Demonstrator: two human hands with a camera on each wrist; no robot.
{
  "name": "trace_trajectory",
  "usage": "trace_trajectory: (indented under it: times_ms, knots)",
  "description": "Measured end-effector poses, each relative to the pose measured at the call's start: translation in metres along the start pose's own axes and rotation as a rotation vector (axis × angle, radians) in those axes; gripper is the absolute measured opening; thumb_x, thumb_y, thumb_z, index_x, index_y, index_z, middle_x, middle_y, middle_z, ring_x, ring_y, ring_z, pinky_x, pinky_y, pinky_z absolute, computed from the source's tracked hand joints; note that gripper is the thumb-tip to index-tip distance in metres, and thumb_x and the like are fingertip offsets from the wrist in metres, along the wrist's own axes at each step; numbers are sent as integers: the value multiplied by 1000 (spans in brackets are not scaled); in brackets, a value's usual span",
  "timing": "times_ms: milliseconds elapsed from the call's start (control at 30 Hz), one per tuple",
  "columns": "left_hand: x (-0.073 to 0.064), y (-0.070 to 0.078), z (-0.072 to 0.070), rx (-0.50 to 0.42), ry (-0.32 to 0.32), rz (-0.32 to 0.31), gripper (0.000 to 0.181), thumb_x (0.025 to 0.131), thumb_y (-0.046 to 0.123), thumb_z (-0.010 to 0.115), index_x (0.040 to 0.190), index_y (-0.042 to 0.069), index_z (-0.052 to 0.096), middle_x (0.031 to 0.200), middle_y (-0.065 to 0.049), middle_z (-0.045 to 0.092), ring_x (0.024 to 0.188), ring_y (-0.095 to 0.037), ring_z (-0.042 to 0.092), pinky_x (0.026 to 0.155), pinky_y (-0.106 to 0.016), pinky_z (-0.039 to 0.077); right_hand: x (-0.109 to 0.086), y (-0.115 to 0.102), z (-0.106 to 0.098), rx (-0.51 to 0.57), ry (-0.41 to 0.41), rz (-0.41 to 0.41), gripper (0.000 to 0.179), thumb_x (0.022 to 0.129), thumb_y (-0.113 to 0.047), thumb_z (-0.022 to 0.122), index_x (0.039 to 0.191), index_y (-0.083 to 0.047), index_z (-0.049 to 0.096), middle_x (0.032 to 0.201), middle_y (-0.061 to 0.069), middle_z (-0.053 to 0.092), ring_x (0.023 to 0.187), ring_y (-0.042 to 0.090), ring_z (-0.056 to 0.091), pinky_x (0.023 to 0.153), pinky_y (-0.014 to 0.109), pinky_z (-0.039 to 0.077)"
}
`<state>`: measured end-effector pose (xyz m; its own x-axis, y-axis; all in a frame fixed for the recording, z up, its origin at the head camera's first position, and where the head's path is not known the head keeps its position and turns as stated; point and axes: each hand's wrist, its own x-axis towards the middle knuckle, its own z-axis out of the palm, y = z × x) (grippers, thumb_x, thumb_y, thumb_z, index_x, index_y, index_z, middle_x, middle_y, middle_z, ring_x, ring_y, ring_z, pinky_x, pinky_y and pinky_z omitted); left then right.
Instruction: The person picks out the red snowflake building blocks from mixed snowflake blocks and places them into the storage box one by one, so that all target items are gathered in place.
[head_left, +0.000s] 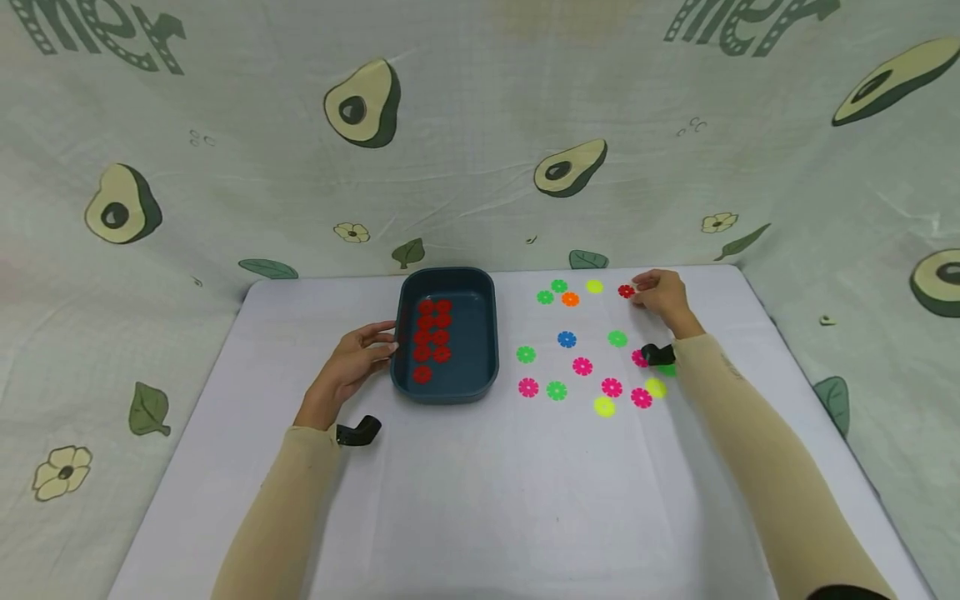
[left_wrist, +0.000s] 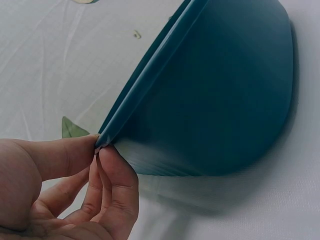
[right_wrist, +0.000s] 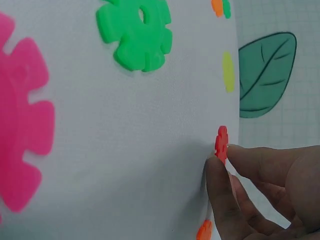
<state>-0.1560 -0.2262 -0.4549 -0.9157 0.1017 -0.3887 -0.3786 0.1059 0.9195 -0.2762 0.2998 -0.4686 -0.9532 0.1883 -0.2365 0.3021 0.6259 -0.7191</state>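
A dark blue rectangular tray (head_left: 474,342) stands left of the table's middle, with several red notched discs (head_left: 423,375) lying in its left half. At its left side my left hand (head_left: 358,362) pinches the rim (left_wrist: 145,70) between thumb and fingers. Over at the far right of the table, my right hand (head_left: 663,296) pinches a red notched disc (right_wrist: 221,142) between thumb and fingertip, close to the tabletop. Below those fingers in the right wrist view, part of another orange-red piece (right_wrist: 204,231) shows on the table.
Right of the tray lie several loose notched discs: green (head_left: 557,391), pink (head_left: 582,367), yellow (head_left: 604,407), one blue (head_left: 567,339) and one orange (head_left: 571,299). My right sleeve and wrist camera (head_left: 658,355) partly cover some. An avocado-print cloth (head_left: 465,200) hangs behind the white table (head_left: 480,500).
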Motion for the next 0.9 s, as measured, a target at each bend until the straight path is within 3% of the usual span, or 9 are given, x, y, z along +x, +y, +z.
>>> trace_trajectory:
  times_ms: [233,533,900]
  knots:
    - [1,0,0,-1,-1,0,57,106,2,60,161,2,41,130,-9,51,99,-7,61,86,-23,53,4,-5,6,-49,28,-9,40,97,-5,74,134,8,64,124,25,61,106,34,58,85,33,48]
    - [1,0,0,-5,0,2,57,106,2,60,160,2,41,128,-8,52,98,-7,61,87,-23,53,9,-5,13,-119,57,-75,39,96,-11,76,127,10,67,120,28,64,105,38,58,86,38,47]
    - [0,0,0,-10,4,5,57,106,1,60,160,1,41,124,-6,53,96,-7,60,84,-22,54,7,-11,18,-112,13,-60,37,95,-4,76,128,9,66,121,28,63,106,39,58,94,45,49]
